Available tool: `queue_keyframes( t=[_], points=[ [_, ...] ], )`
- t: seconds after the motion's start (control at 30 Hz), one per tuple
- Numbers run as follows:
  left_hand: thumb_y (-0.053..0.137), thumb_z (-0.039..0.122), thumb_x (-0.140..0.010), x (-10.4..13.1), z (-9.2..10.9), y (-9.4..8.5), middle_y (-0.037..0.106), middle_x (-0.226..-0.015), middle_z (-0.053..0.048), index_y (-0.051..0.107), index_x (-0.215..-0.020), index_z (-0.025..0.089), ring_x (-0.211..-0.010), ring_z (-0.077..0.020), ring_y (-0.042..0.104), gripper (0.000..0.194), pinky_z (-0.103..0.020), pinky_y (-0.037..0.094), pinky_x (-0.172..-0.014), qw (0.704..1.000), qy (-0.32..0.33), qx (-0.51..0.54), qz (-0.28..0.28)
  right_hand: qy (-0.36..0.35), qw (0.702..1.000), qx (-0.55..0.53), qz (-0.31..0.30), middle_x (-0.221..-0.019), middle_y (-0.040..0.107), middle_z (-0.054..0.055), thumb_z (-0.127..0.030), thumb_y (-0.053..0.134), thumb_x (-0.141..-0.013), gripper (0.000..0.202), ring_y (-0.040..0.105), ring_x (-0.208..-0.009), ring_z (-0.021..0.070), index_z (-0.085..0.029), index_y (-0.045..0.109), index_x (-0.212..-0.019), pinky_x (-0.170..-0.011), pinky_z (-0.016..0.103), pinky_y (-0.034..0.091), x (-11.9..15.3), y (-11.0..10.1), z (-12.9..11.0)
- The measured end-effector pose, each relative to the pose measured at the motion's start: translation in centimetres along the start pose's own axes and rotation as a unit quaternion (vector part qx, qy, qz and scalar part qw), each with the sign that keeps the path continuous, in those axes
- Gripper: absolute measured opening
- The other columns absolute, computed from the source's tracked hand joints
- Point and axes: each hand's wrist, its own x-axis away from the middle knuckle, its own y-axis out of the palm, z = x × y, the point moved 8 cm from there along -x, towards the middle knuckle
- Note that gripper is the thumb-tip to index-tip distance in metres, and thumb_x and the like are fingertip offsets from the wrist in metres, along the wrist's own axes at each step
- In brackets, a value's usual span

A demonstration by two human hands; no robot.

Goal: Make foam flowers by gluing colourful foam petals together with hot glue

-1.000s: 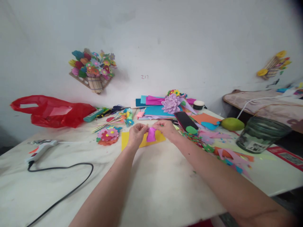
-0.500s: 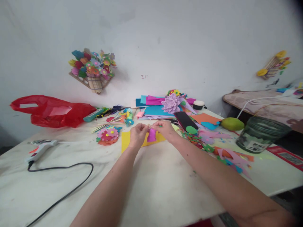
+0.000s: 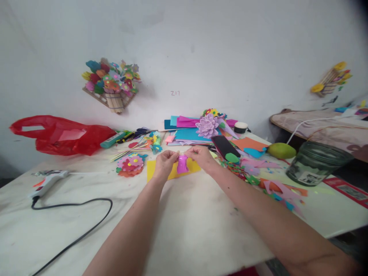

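Between my two hands hangs a small, shiny purple piece, like a little plastic pouch [image 3: 182, 165]; its exact kind is too small to tell. My left hand [image 3: 166, 163] pinches its upper left corner. Thumb and fingers of my right hand [image 3: 201, 156] pinch the upper right corner. Below and behind the purple piece lies a yellow sheet [image 3: 153, 168] on the table, partly covered by my hands. Just left of my left hand is a stack of foam flowers [image 3: 130, 165].
At left lie a glue gun [image 3: 49, 183] with its cord and a red plastic bag [image 3: 66, 134]. Coloured sheets [image 3: 186, 134], a lilac flower [image 3: 207, 125] and a phone [image 3: 225, 146] are at the back. To the right are scraps [image 3: 258, 165], a mango [image 3: 281, 150] and a glass jar [image 3: 317, 165].
My left hand has moved slightly left, away from the right hand. The top of the purple piece now appears spread wider between my fingers.
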Motion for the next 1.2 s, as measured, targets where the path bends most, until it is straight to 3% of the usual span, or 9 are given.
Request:
queue_keyframes(
  t=[0.13,0.3,0.43,0.7,0.83,0.93,1.07,1.2],
  points=[
    [0.063,0.041,-0.064,-0.1,-0.1,0.1,0.053,-0.052,0.002,0.054,-0.057,0.014,-0.049,-0.0084,0.047,0.029,-0.021,0.035,-0.05,1.0,0.008,-0.022,0.003,0.036,0.999,-0.021,-0.033,-0.063,0.061,0.002,-0.035,0.06,-0.062,0.022,0.05,-0.058,0.0112,-0.014,0.062,-0.062,-0.054,0.023,0.038,0.1,0.7,0.4],
    [0.065,0.043,-0.062,0.2,-0.2,0.6,0.056,-0.054,0.0,0.058,-0.059,0.013,-0.052,-0.009,0.05,0.031,-0.022,0.04,-0.055,1.0,-0.014,0.023,-0.011,-0.043,0.999,0.011,0.009,-0.061,0.06,0.001,-0.027,0.057,-0.063,0.016,0.053,-0.062,0.0124,-0.015,0.055,-0.053,-0.063,0.025,0.041,0.1,0.0,-1.2],
    [0.065,0.045,-0.061,0.2,-0.4,0.6,0.06,-0.058,-0.002,0.057,-0.06,0.013,-0.055,-0.0112,0.055,0.033,-0.026,0.045,-0.061,0.998,-0.033,0.055,-0.022,-0.06,0.997,0.032,0.024,-0.061,0.06,0.001,-0.029,0.056,-0.065,0.017,0.054,-0.063,0.0134,-0.016,0.056,-0.054,-0.065,0.026,0.041,0.1,-0.4,-1.1],
    [0.056,0.048,-0.069,0.1,0.4,-0.9,0.059,-0.056,-0.002,0.055,-0.064,0.017,-0.054,-0.0134,0.056,0.032,-0.024,0.043,-0.055,0.988,0.049,-0.124,0.075,-0.026,0.996,0.071,0.055,-0.055,0.057,0.0,-0.031,0.058,-0.066,0.019,0.05,-0.056,0.0109,-0.015,0.058,-0.055,-0.057,0.023,0.041,0.2,0.4,0.0],
    [0.057,0.049,-0.069,0.3,0.3,-0.1,0.063,-0.07,-0.003,0.049,-0.092,0.017,-0.057,-0.0133,0.059,0.04,-0.025,0.047,-0.055,0.999,0.007,0.0,0.037,0.003,0.994,-0.002,0.113,-0.056,0.056,0.0,-0.035,0.056,-0.066,0.021,0.048,-0.052,0.0097,-0.015,0.059,-0.06,-0.047,0.02,0.04,-0.6,-2.5,-0.1],
    [0.059,0.05,-0.067,0.4,-0.4,1.1,0.063,-0.09,-0.01,0.041,-0.107,0.017,-0.064,-0.0147,0.062,0.055,-0.025,0.048,-0.053,0.998,-0.039,0.043,-0.007,0.04,0.986,-0.045,0.153,-0.055,0.056,0.0,-0.037,0.059,-0.064,0.022,0.049,-0.049,0.0102,-0.014,0.059,-0.062,-0.043,0.02,0.039,-0.9,-4.5,0.3],
    [0.072,0.043,-0.055,0.5,-0.7,2.9,0.058,-0.105,-0.011,0.035,-0.117,0.021,-0.069,-0.0136,0.061,0.075,-0.023,0.049,-0.052,0.998,-0.008,0.046,-0.045,0.027,0.993,0.01,0.111,-0.054,0.057,0.0,-0.037,0.059,-0.064,0.022,0.051,-0.051,0.0111,-0.015,0.061,-0.06,-0.044,0.021,0.04,-0.7,-3.2,0.1],
    [0.069,0.043,-0.058,0.7,-0.9,3.4,0.059,-0.073,0.0,0.039,-0.113,0.019,-0.055,-0.0118,0.057,0.067,-0.023,0.048,-0.046,0.999,-0.001,0.006,-0.052,-0.005,0.993,0.112,0.023,-0.057,0.061,0.001,-0.038,0.053,-0.072,0.027,0.055,-0.058,0.0132,-0.015,0.064,-0.061,-0.053,0.023,0.041,-0.6,-1.7,-0.6]
  ],
)
